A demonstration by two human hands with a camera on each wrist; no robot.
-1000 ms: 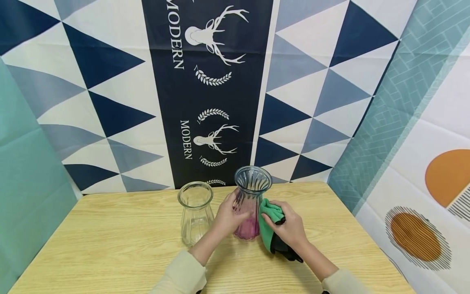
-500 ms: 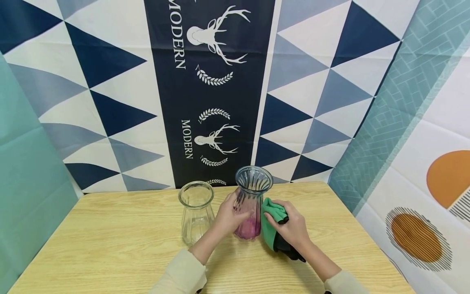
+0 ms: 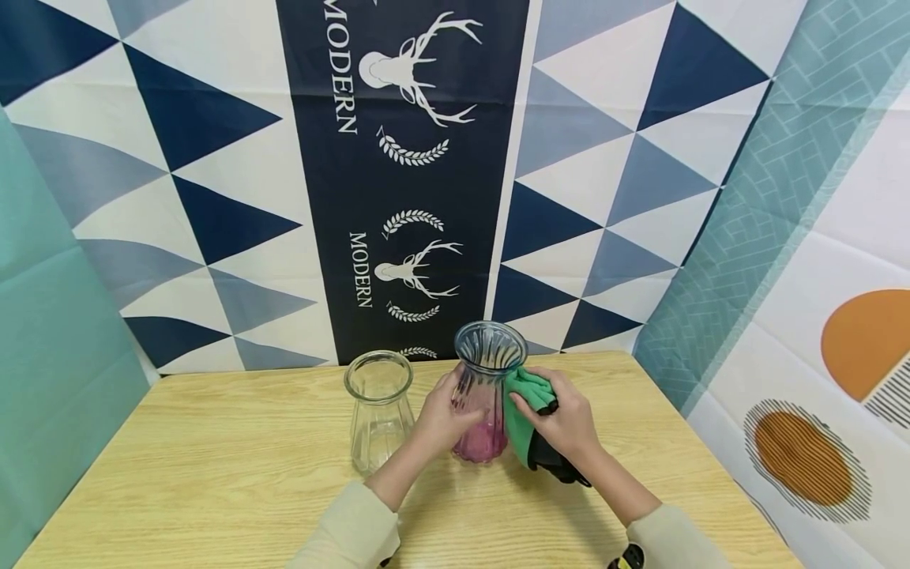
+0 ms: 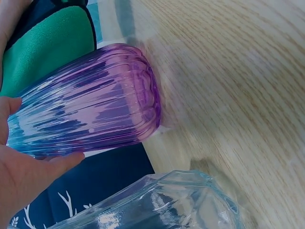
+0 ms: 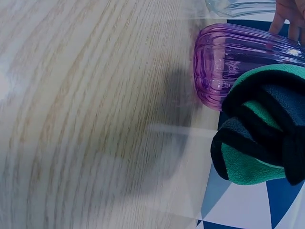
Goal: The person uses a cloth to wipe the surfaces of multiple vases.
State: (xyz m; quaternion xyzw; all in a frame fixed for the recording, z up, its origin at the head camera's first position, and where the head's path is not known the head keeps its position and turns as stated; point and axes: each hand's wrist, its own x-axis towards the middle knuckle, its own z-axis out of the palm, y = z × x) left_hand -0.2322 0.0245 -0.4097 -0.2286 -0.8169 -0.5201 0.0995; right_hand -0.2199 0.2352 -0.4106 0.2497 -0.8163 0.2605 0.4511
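Note:
A ribbed glass vase [image 3: 482,431], blue at the flared rim and pink toward the base, stands upright on the table. My left hand [image 3: 442,419] grips its left side, thumb across the front; in the left wrist view the fingers hold the bluish part of the vase [image 4: 95,109]. On the other side, my right hand [image 3: 569,419] pinches a bunched green cloth with black edging [image 3: 520,427] against the vase's right side. The loose end of the cloth [image 5: 252,162] hangs folded below, seen in the right wrist view. The right hand itself is outside that view.
A clear glass vase [image 3: 380,411] stands just left of the left hand and forearm. Both vases are on a light wooden table [image 3: 235,458]. A patterned wall covering [image 3: 419,182] rises behind the table's back edge, with side panels left and right.
My right hand has slid slightly up along the vase with the cloth, whose hanging end has risen too. The left hand and both vases look the same.

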